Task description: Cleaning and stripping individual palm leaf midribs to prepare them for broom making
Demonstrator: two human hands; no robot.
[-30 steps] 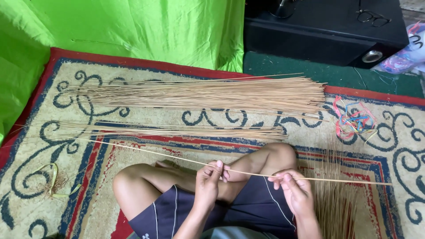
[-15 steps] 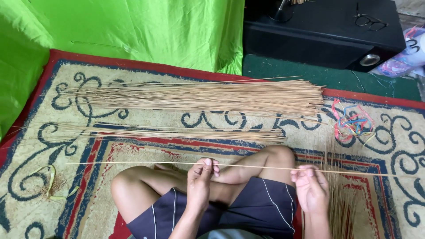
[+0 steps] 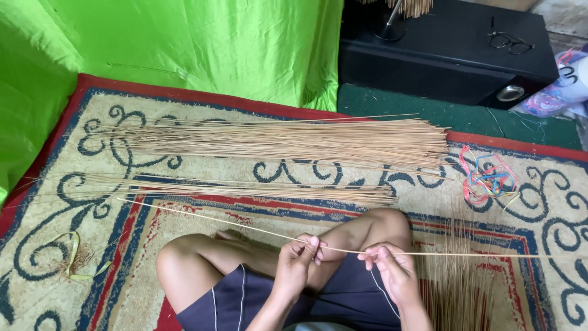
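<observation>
Pale thin stick (image 3: 233,222) pinched by left hand (image 3: 295,265) and right hand (image 3: 392,270), above crossed legs (image 3: 245,263) on patterned carpet (image 3: 184,141).

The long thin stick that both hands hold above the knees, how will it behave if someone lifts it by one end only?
The stick is very slim for its length and already bows slightly between the left hand and the right hand, so it would probably droop and whip. It looks light, like the piled sticks on the rug. Sharp bending might snap it.
</observation>
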